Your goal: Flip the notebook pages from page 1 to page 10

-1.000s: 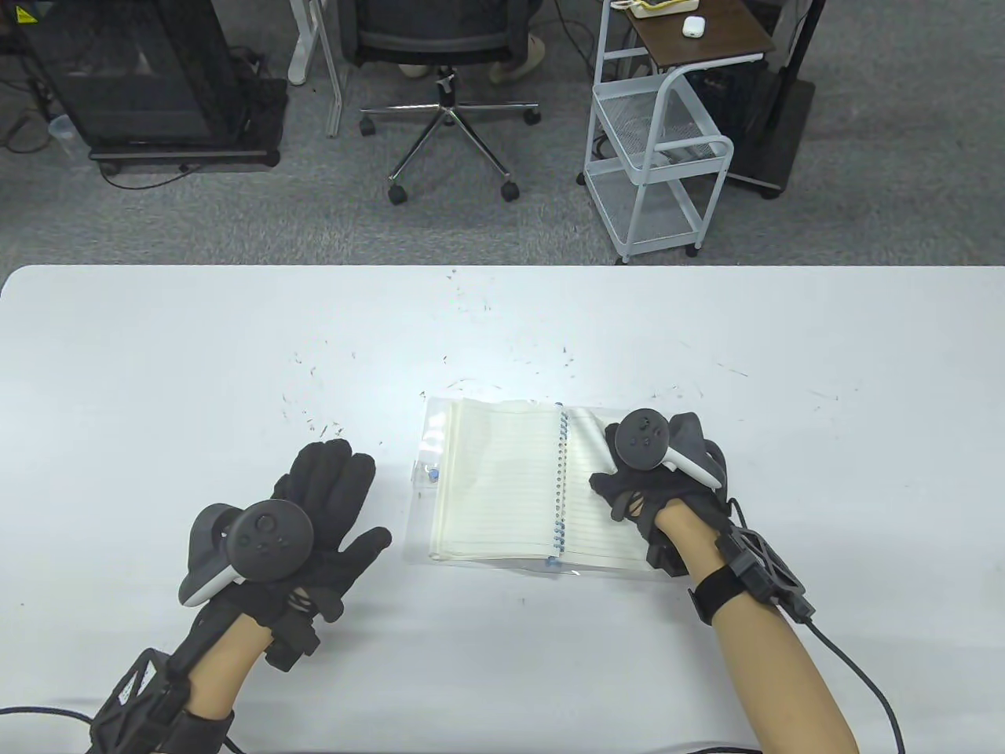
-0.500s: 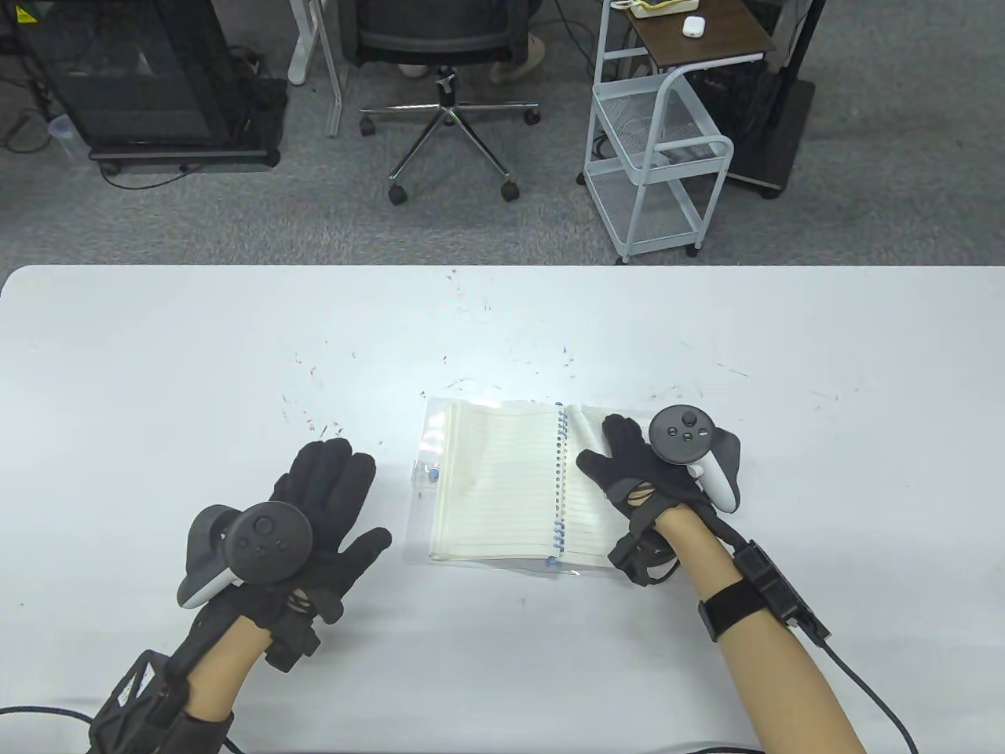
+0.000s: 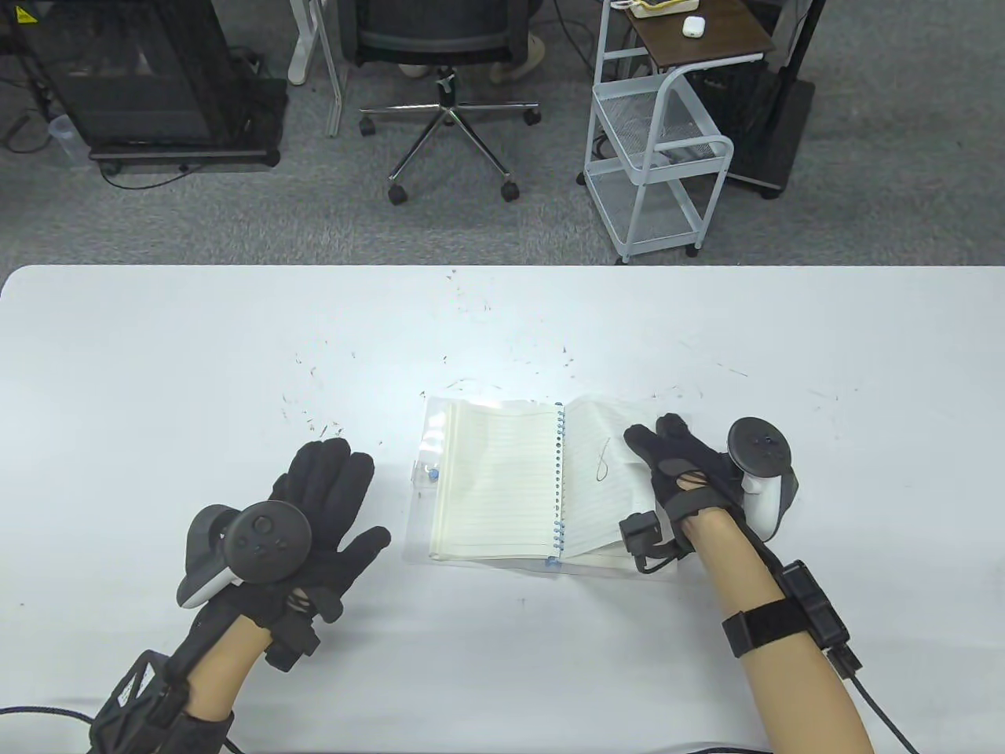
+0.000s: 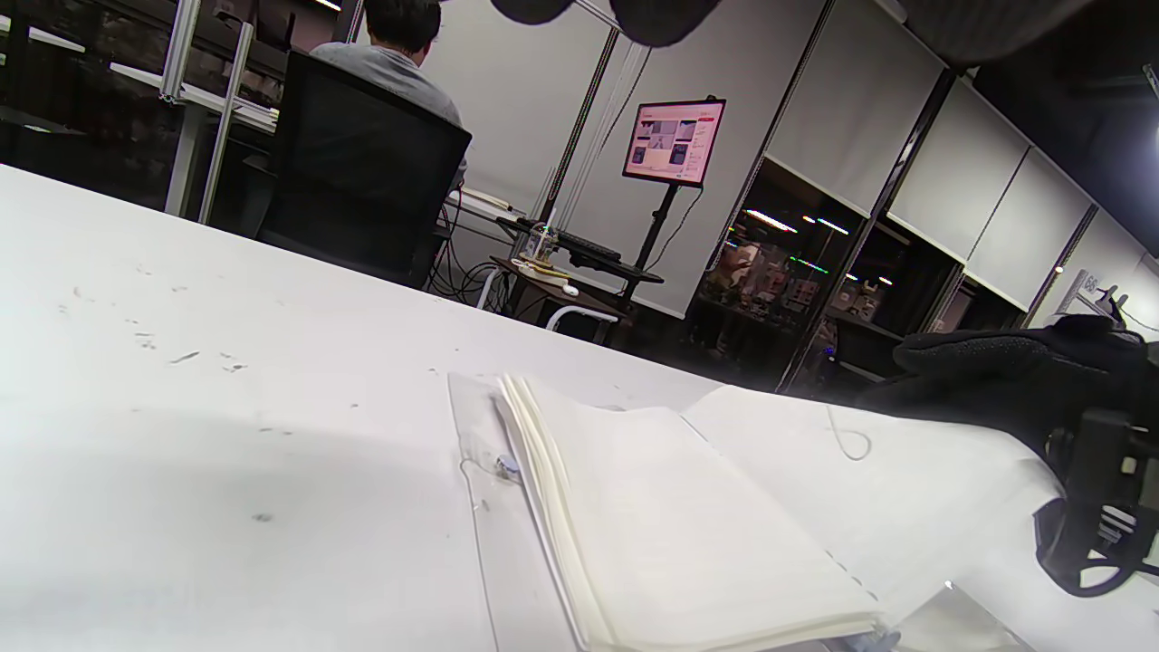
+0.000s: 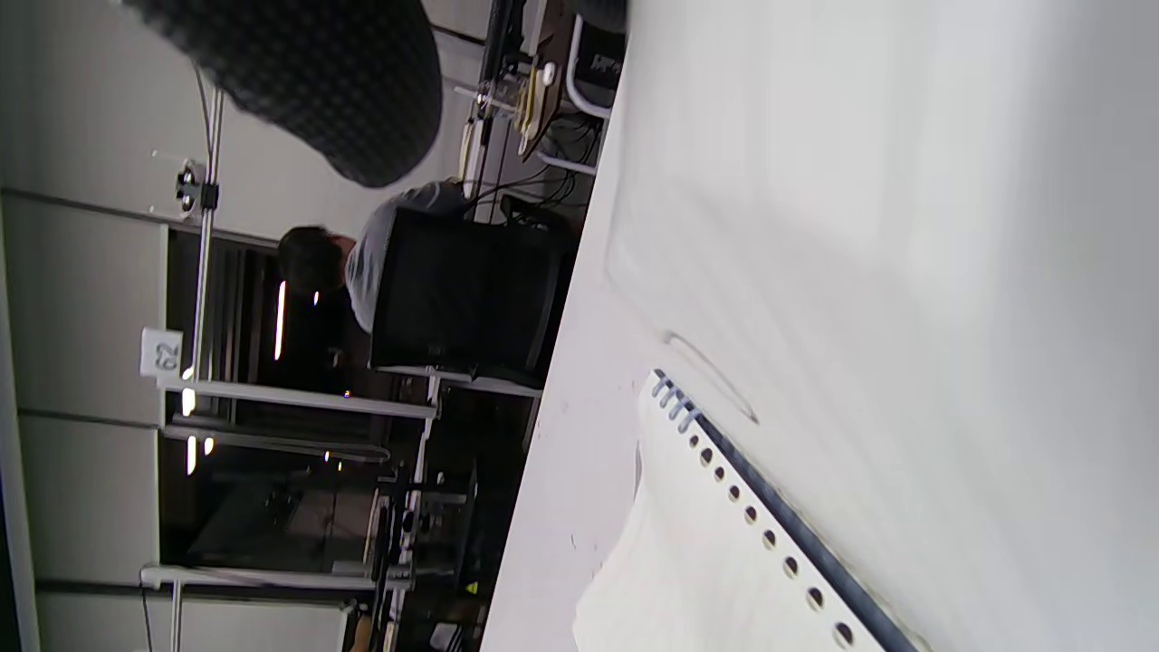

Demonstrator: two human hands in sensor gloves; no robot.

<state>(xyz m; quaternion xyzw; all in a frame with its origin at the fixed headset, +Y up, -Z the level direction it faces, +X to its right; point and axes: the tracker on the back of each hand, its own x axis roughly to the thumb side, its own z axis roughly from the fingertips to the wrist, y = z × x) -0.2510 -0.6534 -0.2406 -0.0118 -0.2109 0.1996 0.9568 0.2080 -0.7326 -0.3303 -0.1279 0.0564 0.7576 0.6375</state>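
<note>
The spiral notebook point(image 3: 491, 479) lies open in the middle of the table, with a thick stack of turned pages left of the blue spiral point(image 3: 559, 479). The right page point(image 3: 601, 487) bears a handwritten mark and is lifted off the sheets below. My right hand point(image 3: 667, 459) pinches this page at its right edge, thumb on top. My left hand point(image 3: 318, 503) rests flat on the table, fingers spread, left of the notebook and apart from it. In the left wrist view I see the notebook point(image 4: 688, 516) and the right hand point(image 4: 1014, 380). The right wrist view shows the spiral holes point(image 5: 751, 516).
A clear plastic cover point(image 3: 430, 440) sticks out under the notebook's left side. Small dark specks point(image 3: 314, 424) are scattered on the white table point(image 3: 157, 353). Beyond the far edge stand an office chair point(image 3: 447, 71) and a white wire cart point(image 3: 659, 157).
My right hand slid right, from over the right page to its outer edge, and turned thumb-up. The marked page is now uncovered and lifted. The left hand has not moved.
</note>
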